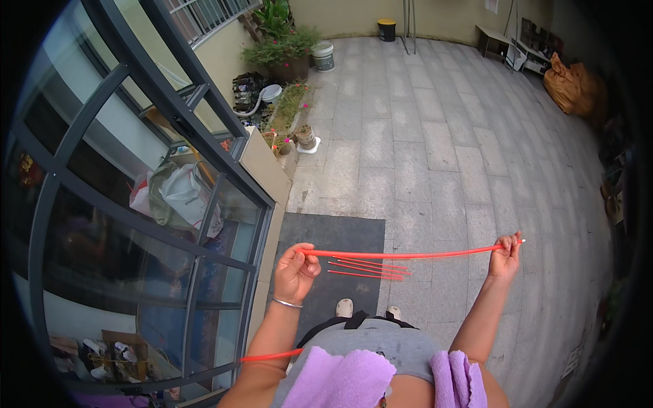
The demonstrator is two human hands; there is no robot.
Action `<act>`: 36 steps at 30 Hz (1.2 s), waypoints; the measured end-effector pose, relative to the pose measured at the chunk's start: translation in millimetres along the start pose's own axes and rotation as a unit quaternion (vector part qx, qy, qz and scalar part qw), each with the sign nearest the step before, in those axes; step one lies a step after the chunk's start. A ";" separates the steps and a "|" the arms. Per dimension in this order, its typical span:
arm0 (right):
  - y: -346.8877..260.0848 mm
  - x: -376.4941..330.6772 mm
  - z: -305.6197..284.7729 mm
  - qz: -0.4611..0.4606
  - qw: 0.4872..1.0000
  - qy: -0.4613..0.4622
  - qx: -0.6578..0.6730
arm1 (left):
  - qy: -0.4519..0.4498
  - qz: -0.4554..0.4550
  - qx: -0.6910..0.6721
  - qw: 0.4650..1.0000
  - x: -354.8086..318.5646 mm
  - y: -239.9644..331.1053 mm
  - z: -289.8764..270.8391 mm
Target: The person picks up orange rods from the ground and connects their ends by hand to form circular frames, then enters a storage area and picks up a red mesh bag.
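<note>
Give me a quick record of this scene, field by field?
Place: paved courtyard beside a glass door
Left hand: grips one end of the red cord, spare strands hanging beneath
Right hand: pinches the cord near its other end
Cord: stretched between both hands
Underfoot: dark mat
Shoulders: purple towel

Home courtyard, outdoors. Grey stone-slab paving throughout. Curved dark-framed glass door beside the paving; dark rectangular doormat at its foot. Beyond the door, potted green plants with pink flowers, a white plastic bucket next to them.
</note>
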State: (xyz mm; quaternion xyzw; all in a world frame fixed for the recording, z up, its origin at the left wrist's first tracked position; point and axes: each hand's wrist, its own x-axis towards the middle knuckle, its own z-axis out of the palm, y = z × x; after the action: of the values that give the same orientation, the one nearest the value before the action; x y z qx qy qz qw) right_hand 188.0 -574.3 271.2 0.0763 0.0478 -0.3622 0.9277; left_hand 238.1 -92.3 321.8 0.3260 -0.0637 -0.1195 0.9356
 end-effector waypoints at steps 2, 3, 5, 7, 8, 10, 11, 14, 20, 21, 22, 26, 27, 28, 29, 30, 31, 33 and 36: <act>23.0 -10.9 4.6 0.047 0.999 -0.014 0.017 | 0.015 0.049 -0.076 0.996 7.5 -3.0 3.1; 30.6 -17.0 5.8 0.066 0.997 -0.043 0.018 | 0.023 0.071 -0.114 0.991 12.1 -2.3 4.2; 38.2 -25.5 7.8 0.106 0.989 -0.103 0.018 | 0.028 0.073 -0.152 0.985 20.4 0.3 16.1; 38.6 -31.0 11.9 0.135 0.982 -0.131 0.034 | 0.096 0.072 -0.166 0.979 26.7 -0.6 48.7; 43.5 -36.5 20.6 0.145 0.977 -0.152 0.038 | 0.022 0.066 -0.194 0.979 28.7 -0.2 39.4; 50.5 -50.9 32.1 0.171 0.963 -0.207 0.034 | -0.082 0.052 -0.281 0.955 26.4 6.1 31.9; 54.2 -54.4 35.1 0.192 0.951 -0.240 0.029 | -0.134 0.062 -0.263 0.953 27.2 9.1 30.5; 55.2 -62.6 42.2 0.286 0.857 -0.427 -0.049 | -0.297 0.074 -0.254 0.917 21.5 21.6 28.1; 64.0 -108.0 86.9 0.428 0.587 -0.600 -0.335 | -0.655 -0.127 0.070 0.742 22.9 48.8 83.4; 60.3 -119.1 96.3 0.427 0.540 -0.603 -0.403 | -0.630 -0.143 0.146 0.749 18.9 40.2 90.1; 61.6 -129.4 102.3 0.411 0.506 -0.604 -0.459 | -0.598 -0.157 0.226 0.753 9.5 36.6 99.3; 80.8 -162.4 96.2 0.270 0.367 -0.607 -0.652 | -0.460 -0.179 0.495 0.716 -12.8 8.6 112.5; 86.1 -167.0 92.6 0.252 0.348 -0.608 -0.667 | -0.432 -0.169 0.535 0.706 -17.5 2.3 110.8; 88.0 -169.9 89.9 0.230 0.327 -0.608 -0.685 | -0.412 -0.165 0.549 0.708 -20.3 -4.1 110.6; 89.1 -173.1 87.0 0.207 0.306 -0.607 -0.703 | -0.393 -0.160 0.563 0.709 -22.8 -9.7 110.2; 90.0 -177.1 83.3 0.195 0.304 -0.600 -0.714 | -0.376 -0.157 0.577 0.708 -25.4 -14.2 109.3; 90.0 -180.2 80.4 0.180 0.298 -0.591 -0.728 | -0.367 -0.148 0.581 0.711 -27.3 -19.7 107.5; 89.8 -185.0 74.8 0.162 0.285 -0.577 -0.748 | -0.348 -0.131 0.590 0.717 -32.1 -27.7 103.9; 89.0 -190.1 70.0 0.150 0.271 -0.564 -0.765 | -0.327 -0.126 0.588 0.729 -33.1 -31.5 101.6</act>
State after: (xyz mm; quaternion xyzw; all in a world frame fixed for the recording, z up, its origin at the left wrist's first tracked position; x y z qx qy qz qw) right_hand 111.4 -395.6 377.0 -0.8864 -0.2448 0.0348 0.3912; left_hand 180.4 -167.9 379.9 0.7567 -0.3817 -0.2744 0.4542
